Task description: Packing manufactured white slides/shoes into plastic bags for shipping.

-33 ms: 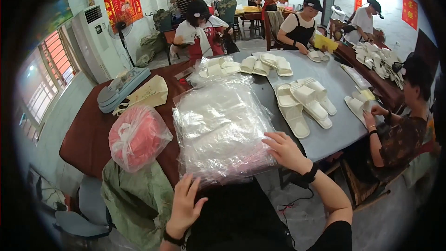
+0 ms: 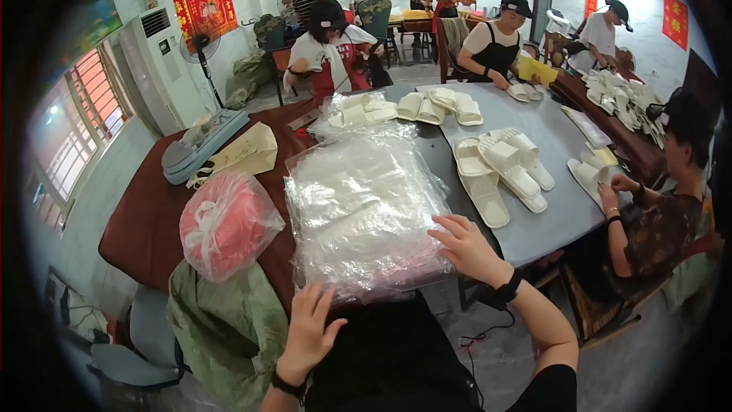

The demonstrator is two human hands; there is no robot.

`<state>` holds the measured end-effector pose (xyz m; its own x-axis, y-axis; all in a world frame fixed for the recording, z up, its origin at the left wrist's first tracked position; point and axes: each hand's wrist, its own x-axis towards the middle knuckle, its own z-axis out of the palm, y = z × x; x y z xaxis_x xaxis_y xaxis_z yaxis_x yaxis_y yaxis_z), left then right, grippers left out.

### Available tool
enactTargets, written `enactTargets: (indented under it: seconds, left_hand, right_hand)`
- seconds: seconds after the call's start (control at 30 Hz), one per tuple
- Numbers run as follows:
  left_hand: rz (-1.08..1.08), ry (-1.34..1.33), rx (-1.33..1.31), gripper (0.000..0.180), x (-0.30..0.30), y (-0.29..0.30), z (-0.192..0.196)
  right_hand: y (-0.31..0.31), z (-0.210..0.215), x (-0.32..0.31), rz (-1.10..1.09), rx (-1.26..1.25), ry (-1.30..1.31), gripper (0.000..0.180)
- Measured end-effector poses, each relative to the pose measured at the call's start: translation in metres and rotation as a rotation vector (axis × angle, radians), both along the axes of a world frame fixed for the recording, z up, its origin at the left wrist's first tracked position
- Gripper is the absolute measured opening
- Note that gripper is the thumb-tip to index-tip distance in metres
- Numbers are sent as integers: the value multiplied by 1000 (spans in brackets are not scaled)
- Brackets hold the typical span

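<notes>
A thick stack of clear plastic bags (image 2: 366, 206) lies right before me, its top sheets wrinkled and shiny. My left hand (image 2: 311, 328) is at the near left corner of the stack, fingers stretched out and thumb apart. At the right edge, my right hand (image 2: 474, 250) rests its spread fingertips on the plastic. Neither hand holds anything. Beyond the stack sit white slippers (image 2: 358, 113), partly on or under clear film. More white open-toed slippers (image 2: 503, 164) lie in overlapping pairs to the right of the stack.
Left of the stack are a pink bundle in clear plastic (image 2: 227, 225), a cream cloth bag (image 2: 248, 151) and a blue-grey device (image 2: 202, 149). A green sack (image 2: 221, 328) hangs below. Across the grey table (image 2: 534, 221), a co-worker (image 2: 659, 191) handles a slipper at right; others work farther back.
</notes>
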<state>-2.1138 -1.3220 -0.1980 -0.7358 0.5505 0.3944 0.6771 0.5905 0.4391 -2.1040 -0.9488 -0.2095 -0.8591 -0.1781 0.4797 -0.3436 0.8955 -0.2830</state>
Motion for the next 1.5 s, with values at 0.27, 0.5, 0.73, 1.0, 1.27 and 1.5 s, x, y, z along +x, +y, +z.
enactTargets:
  seconds: [0.27, 0.5, 0.73, 1.0, 1.27, 1.5]
  left_hand:
    - [-140, 65, -228, 60, -52, 67, -38]
    - [-226, 104, -198, 48, -82, 58, -51]
    - [-276, 17, -100, 39, -93, 49, -40]
    - [-294, 11, -193, 32, -91, 42, -28]
    - [-382, -25, -202, 55, -103, 62, -24]
    - [-301, 42, -205, 39, -106, 68, -27]
  right_hand:
    - [25, -32, -40, 3, 60, -49, 50]
    - [197, -41, -89, -606, -227, 306, 31]
    - [319, -71, -98, -854, -638, 10, 20]
    - [310, -43, -111, -541, -1047, -255, 19]
    - [296, -56, -125, -575, -545, 346, 16]
    - [246, 2, -40, -419, -914, 263, 22]
